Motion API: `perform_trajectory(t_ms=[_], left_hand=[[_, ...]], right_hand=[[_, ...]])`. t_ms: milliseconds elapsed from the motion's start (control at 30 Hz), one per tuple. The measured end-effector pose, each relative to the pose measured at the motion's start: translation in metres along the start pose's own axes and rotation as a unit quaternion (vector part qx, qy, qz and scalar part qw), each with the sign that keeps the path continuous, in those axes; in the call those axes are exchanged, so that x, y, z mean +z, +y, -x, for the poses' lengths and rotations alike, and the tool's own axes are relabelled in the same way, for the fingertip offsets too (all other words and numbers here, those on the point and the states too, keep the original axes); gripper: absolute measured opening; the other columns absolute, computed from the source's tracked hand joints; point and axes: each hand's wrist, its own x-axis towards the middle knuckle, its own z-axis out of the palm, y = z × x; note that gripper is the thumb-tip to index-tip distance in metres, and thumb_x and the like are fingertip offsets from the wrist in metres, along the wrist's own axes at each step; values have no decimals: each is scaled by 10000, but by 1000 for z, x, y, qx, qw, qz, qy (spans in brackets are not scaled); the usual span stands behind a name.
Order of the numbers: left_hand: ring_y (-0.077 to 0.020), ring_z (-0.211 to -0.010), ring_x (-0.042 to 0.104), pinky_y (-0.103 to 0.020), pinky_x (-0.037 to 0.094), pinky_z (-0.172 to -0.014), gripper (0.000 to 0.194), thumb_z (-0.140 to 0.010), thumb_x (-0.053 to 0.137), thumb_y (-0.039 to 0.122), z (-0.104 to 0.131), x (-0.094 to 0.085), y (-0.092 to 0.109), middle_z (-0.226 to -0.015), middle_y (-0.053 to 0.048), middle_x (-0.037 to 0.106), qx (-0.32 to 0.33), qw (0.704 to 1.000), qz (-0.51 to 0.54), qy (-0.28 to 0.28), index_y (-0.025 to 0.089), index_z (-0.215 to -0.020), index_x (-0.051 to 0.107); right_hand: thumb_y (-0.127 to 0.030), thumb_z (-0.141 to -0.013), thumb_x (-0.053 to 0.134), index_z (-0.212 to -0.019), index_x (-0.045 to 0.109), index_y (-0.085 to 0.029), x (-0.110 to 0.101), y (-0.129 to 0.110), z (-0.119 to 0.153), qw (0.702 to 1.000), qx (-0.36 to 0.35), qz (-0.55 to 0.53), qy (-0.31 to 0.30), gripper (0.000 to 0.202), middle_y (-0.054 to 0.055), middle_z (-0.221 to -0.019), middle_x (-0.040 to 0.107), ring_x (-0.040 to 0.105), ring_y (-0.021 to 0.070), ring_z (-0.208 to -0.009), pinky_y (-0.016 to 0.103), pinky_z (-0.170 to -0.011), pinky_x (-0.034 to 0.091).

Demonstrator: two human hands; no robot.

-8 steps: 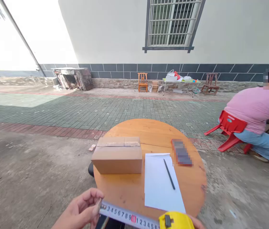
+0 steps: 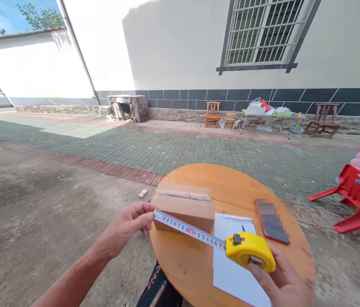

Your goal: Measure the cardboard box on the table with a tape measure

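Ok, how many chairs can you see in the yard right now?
3: a small orange wooden chair by the wall, a dark wooden one far right, a red plastic chair near the table.

Tape measure case [image 2: 250, 251]: bright yellow, with a small black clip. Tape blade [image 2: 189, 230]: white with black numerals and one red mark. Cardboard box [image 2: 183, 208]: plain brown, a paler tape strip along the top. Round table [image 2: 231, 187]: orange-toned wood, visible grain. Sheet of paper [image 2: 234, 273]: white. Phone [image 2: 271, 221]: dark with a red edge. Plastic chair [image 2: 357, 196]: red. Paving [image 2: 182, 149]: grey-green bricks with red-brick borders.
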Motion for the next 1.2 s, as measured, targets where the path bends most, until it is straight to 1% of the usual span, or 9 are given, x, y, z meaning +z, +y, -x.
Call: perform_trajectory(t_ms=[100, 200, 367, 467, 600, 800, 1000, 1100, 1200], left_hand=[[-118, -605, 516, -246, 447, -576, 409, -757, 718, 494, -35, -16, 3, -669, 8, 581, 31, 999, -8, 23, 142, -959, 676], [-120, -612, 526, -249, 449, -569, 407, -737, 714, 513, -65, -29, 1, -688, 1, 583, 50, 998, -19, 34, 135, -880, 659], [-118, -605, 528, -244, 438, -565, 397, -741, 685, 531, -92, -38, -11, -681, 3, 576, 66, 996, -35, 42, 142, -812, 640], [-120, -609, 530, -248, 445, -576, 395, -752, 664, 530, -99, -38, -22, -678, 1, 582, 76, 995, -42, 49, 142, -820, 650], [-132, -622, 541, -256, 456, -582, 385, -769, 639, 518, -106, -37, -35, -680, -6, 598, 87, 993, -53, 58, 140, -836, 663], [-154, -691, 571, -271, 476, -645, 355, -815, 607, 480, -108, -32, -39, -771, -31, 659, 110, 988, -81, 75, 155, -921, 703], [-168, -741, 594, -270, 492, -673, 392, -816, 626, 490, -110, -28, -47, -885, -52, 710, 119, 985, -91, 80, 162, -1015, 710], [-169, -753, 597, -263, 492, -679, 409, -807, 643, 503, -113, -27, -54, -917, -55, 721, 122, 984, -91, 88, 165, -1025, 718], [-192, -844, 614, -268, 499, -728, 407, -793, 661, 516, -116, -27, -58, -1010, -67, 721, 124, 983, -91, 99, 177, -1006, 732]], right_hand=[[-448, -671, 830, -1113, 651, -231, 32, -20, -44, 998, -34, -29, -44, 524, 74, -1050, 756, 711, 282, -924, 337, -748, 603], [-444, -698, 817, -1134, 632, -220, 60, -34, -78, 996, -53, -29, -72, 523, 69, -1048, 751, 696, 267, -957, 335, -763, 593], [-460, -726, 789, -1155, 630, -209, 81, -38, -108, 994, -77, 1, -79, 521, 65, -1049, 746, 685, 263, -973, 345, -751, 585], [-467, -713, 796, -1167, 633, -206, 84, -36, -116, 994, -81, 9, -76, 549, 61, -1040, 747, 680, 266, -981, 348, -756, 582], [-461, -704, 810, -1186, 618, -217, 85, -33, -126, 993, -71, 2, -100, 574, 40, -1050, 745, 667, 242, -1004, 330, -811, 564], [-458, -721, 804, -1199, 612, -213, 82, -27, -135, 992, -67, 1, -111, 570, 59, -1117, 733, 655, 253, -1056, 365, -872, 551], [-460, -720, 803, -1166, 618, -212, 78, -26, -137, 989, -74, -14, -125, 542, 66, -1096, 747, 673, 248, -1048, 403, -929, 540], [-452, -728, 801, -1159, 618, -222, 77, -27, -140, 988, -77, -23, -134, 522, 61, -1108, 744, 673, 242, -1052, 399, -942, 532], [-438, -745, 793, -1162, 623, -228, 75, -30, -142, 986, -84, -21, -144, 497, 56, -1124, 737, 670, 233, -1053, 388, -948, 525]])
